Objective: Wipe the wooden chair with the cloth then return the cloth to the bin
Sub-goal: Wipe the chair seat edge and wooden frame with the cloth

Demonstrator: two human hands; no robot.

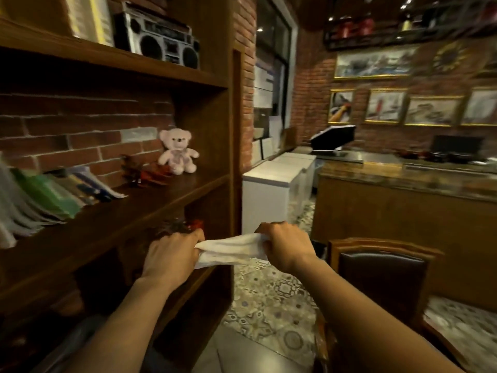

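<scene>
Both hands grip the white cloth (pixel 231 249) in mid-air, the left hand (pixel 172 251) pinching one end, the right hand (pixel 286 246) bunched on the other — stretched between them. It looks light, soft and limp, best held gathered. Just right stands the wooden chair (pixel 382 267); beyond, a bookshelf (pixel 161 192) — no bin identifiable.
</scene>
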